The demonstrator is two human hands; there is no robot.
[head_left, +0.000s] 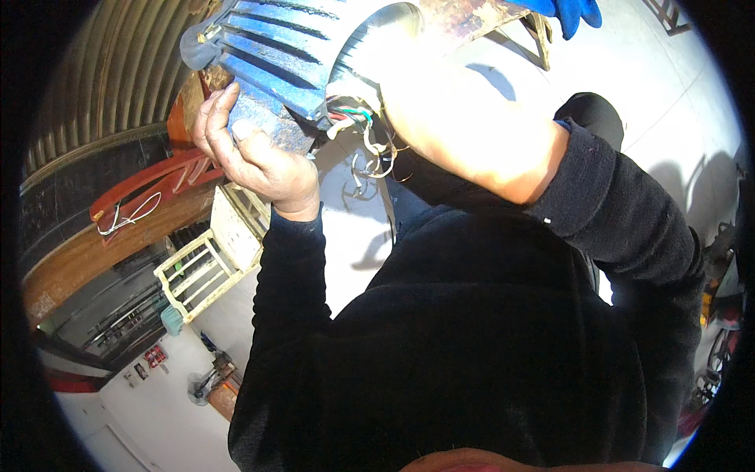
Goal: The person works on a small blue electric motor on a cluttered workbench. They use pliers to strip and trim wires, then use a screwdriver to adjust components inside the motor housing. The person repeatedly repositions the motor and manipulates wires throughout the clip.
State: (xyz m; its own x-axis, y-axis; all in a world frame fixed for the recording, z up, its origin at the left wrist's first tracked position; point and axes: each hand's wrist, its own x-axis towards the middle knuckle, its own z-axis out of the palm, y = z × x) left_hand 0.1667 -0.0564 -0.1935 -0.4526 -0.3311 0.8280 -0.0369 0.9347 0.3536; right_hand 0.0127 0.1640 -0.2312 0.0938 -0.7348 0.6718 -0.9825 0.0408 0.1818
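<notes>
A blue electric motor housing (271, 39) with deep cooling fins fills the top middle of the view, its round open end toward the right. My left hand (263, 161) grips the blue block on the housing's near side, fingers bent round its left edge and thumb lying over the face. From the open end hangs a bundle of loose wires (362, 126), green, red and pale ones among them. My right hand (413, 90) reaches to that opening, close beside the wires. Strong glare washes it out, so its fingers and anything in them do not show.
Behind the motor stands a worn wooden bench (472, 17); a blue glove (578, 14) lies at the top right. A pale yellow chair (208, 267) stands left, below a red wooden piece (145, 189) with a white cord. Corrugated sheeting (102, 86) lines the upper left.
</notes>
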